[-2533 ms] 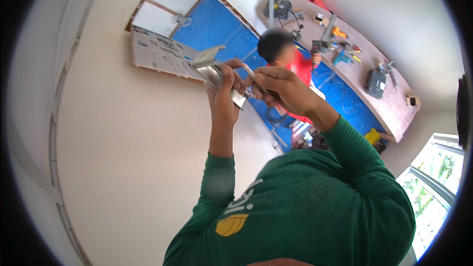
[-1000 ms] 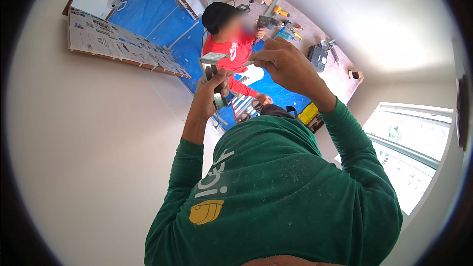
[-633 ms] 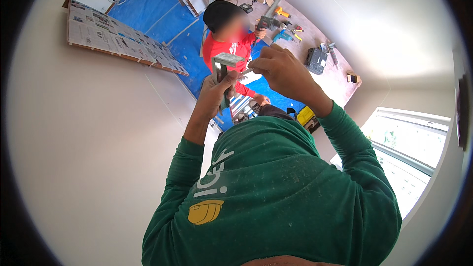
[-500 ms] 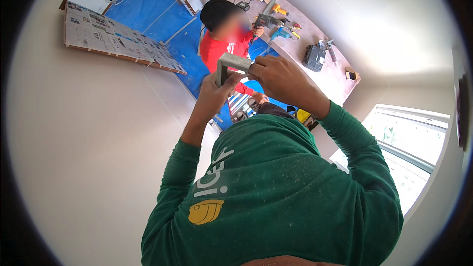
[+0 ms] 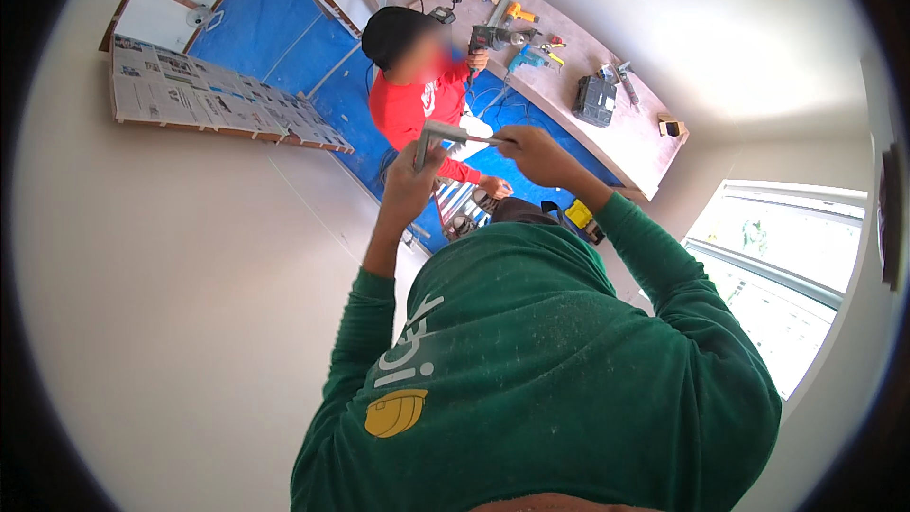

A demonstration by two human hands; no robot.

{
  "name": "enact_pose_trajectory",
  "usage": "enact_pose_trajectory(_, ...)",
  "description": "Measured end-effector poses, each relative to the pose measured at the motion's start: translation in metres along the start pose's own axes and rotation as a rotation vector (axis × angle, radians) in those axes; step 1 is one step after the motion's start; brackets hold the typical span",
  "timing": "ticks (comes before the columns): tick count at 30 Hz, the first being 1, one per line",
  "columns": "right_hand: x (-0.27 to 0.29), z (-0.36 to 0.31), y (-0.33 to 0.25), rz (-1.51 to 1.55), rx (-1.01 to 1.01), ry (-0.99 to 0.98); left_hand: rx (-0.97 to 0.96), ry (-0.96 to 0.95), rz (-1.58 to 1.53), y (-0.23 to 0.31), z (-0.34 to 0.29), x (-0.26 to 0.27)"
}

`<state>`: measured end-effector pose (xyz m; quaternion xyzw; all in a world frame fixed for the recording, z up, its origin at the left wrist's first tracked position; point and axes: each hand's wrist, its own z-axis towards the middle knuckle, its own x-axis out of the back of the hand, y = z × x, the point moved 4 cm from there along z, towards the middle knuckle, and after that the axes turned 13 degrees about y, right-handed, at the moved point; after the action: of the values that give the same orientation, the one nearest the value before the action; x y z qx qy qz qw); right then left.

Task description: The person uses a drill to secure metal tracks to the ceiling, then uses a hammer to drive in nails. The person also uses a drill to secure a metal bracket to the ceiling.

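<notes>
In front of my chest, my left hand [image 5: 410, 188] is closed around one leg of a grey angled bracket [image 5: 445, 131], with its other leg pointing right. My right hand [image 5: 537, 157] pinches the end of a thin rod-like piece [image 5: 487, 140]. That piece reaches left to the bracket's end; its exact kind is too small to tell. Beyond my hands, a person in a red top [image 5: 403, 106] holds a power drill [image 5: 488, 39] upright.
A long worktop [image 5: 559, 85] carries a teal power tool [image 5: 524, 59], a yellow tool [image 5: 520, 12] and black cases [image 5: 594, 100]. Blue sheeting [image 5: 270, 14] covers the floor. A newspaper-covered panel [image 5: 209, 100] juts out at left. A window [image 5: 773, 261] is at right.
My right hand has drawn back to the right, away from the bracket, showing the thin piece between them. The bracket has tilted and sits slightly lower in view.
</notes>
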<state>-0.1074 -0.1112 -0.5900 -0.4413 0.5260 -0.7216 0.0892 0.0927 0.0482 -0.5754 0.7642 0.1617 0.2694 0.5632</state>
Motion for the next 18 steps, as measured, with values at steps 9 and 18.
enact_pose_trajectory(9, -0.025, -0.033, 0.148, 0.565, -0.871, 0.219, 0.587, 0.141, -0.28, -0.145, -0.044, 0.008)
enact_pose_trajectory(18, -0.06, 0.003, 0.271, 0.674, -1.137, 0.452, 0.622, 0.097, -0.304, -0.166, -0.053, 0.006)
